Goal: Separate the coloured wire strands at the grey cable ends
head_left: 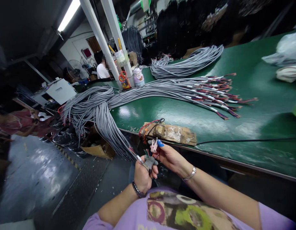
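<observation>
My left hand [143,174], with grey covers on some fingers, is closed around the end of a grey cable [139,158]. Thin coloured wires [147,152] fan out of that end, above the fingers. Close by on the right, my right hand [170,157] pinches a small pale pink clip-like piece [154,146]; a blue cover sits on one of its fingers. Whether the piece touches the wires I cannot tell. Just beyond both hands, a worn wooden block [179,134] with red and black leads lies at the bench edge.
Grey cables [106,115] hang over the bench's left end. More lie across the green bench [253,118] with stripped ends to the right, behind them a coiled bundle [188,64]. A black cord [234,141] runs right. A carton [97,148] stands below; people work at left.
</observation>
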A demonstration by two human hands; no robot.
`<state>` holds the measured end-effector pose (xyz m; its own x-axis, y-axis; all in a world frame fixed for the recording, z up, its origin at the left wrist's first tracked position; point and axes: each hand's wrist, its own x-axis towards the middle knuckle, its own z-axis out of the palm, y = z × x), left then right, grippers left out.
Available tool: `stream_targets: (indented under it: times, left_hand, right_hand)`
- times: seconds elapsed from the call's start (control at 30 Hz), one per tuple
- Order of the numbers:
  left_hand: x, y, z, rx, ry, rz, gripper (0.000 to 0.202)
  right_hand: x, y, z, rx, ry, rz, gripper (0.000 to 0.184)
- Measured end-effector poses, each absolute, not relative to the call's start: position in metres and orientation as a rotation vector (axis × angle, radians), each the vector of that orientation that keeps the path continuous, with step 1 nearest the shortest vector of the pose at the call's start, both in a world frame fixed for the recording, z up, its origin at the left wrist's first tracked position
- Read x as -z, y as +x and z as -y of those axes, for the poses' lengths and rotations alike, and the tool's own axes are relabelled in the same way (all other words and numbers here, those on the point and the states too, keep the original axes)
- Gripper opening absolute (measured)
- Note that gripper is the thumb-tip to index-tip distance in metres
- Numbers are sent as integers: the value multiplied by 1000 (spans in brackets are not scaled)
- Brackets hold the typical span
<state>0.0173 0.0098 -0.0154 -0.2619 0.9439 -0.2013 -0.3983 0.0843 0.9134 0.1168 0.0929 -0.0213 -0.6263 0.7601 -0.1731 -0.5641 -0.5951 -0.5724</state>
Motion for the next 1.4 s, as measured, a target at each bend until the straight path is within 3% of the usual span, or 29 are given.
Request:
stream_targets:
  times: [0.27,0.43,0.67,0.87,1.07,1.4]
  left_hand:
    - [15,16,-1,-1538,698,-1150,35]
    - [11,17,0,-1590,700,-1195,33]
    - [10,22,-5,-1583,696,-1208,33]
    - [11,24,-7,-1574,680,-1208,31]
    - [12,24,-6,-1541,677,-1268,33]
    - [11,23,-4,-1556,677,-1274,35]
  right_hand:
    - [16,122,-95,-2339,-542,535,27]
    - [13,121,-96,-2255,-584,614,16]
    - [26,119,-91,-2026,-629,765,33]
    - [22,112,-90,-2258,-531,560,30]
    - [21,109,-91,-2218,-564,519,23]
    - [25,114,-88,-2290,-493,558,33]
